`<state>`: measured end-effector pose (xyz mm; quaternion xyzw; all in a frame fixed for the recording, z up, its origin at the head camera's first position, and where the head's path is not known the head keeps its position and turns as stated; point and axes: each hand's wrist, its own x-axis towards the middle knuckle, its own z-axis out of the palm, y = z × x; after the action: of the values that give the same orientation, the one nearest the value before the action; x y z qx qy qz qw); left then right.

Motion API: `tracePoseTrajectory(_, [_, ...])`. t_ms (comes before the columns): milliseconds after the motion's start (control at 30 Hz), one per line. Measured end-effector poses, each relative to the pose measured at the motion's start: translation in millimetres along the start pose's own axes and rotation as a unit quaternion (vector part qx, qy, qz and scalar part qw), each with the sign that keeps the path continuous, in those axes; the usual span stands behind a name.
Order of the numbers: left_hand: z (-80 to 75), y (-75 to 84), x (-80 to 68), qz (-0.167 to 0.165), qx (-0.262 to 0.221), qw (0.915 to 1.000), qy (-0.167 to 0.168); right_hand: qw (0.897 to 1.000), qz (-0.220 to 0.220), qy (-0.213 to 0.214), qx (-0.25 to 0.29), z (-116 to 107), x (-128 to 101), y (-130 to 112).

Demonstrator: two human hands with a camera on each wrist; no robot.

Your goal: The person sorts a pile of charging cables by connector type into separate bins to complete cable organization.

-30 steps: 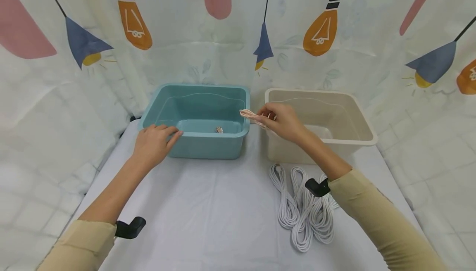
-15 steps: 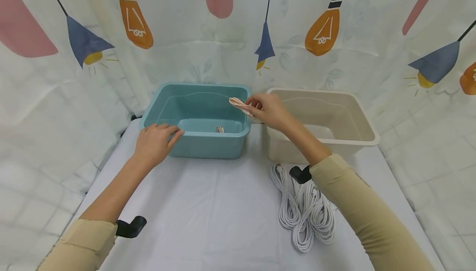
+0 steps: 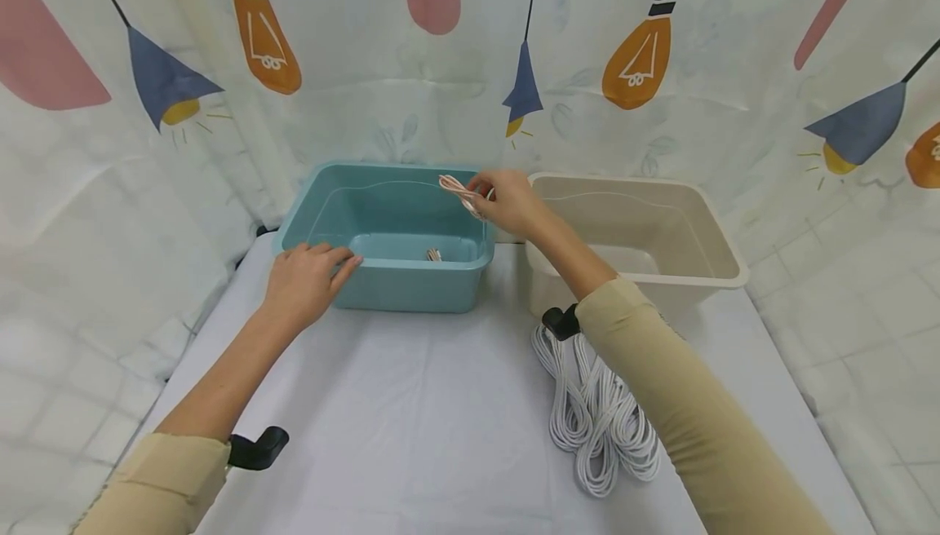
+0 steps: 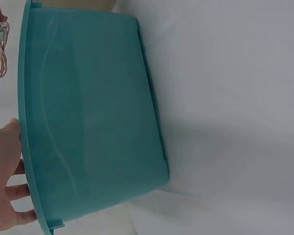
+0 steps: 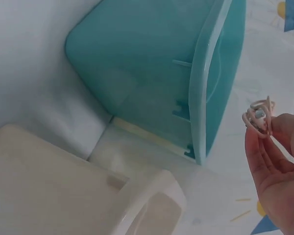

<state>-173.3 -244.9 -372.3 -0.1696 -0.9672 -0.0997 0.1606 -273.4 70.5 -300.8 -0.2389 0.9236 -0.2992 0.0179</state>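
Pale-pink cable coil [image 3: 457, 187] being pinched in fingers [image 5: 256, 164] of right hand [image 3: 508, 202] over teal bin [image 3: 411, 289], rim [image 3: 419, 265] being gripped by left hand [image 3: 303, 284]; loops best being kept bundled.

R grip [image 3: 512, 199] pinching; L grip [image 3: 303, 284] palm-dn.

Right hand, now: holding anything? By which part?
Yes. The right hand pinches a pinkish coiled cable between thumb and fingertips, near one end of the bundle; a looped end sticks out free.
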Motion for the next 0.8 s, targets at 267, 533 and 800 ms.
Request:
tracePoseTrajectory(267, [-1.3,0.4,-0.2,-0.001,-0.003,1.0,-0.003,1.0,0.021,0.003,0.007,2.2,18.0,-1.9])
tracePoseTrajectory(533, [-1.7,1.7,0.3,0.003,0.0,1.0,-0.001,1.0,0.017,-0.009,0.011,3.3,14.3,-0.8])
tracePoseTrajectory(800, [-3.6,3.3,2.6,-0.02,0.007,0.9993,-0.032,0.999,0.009,0.008,0.032,3.2,0.4,14.1])
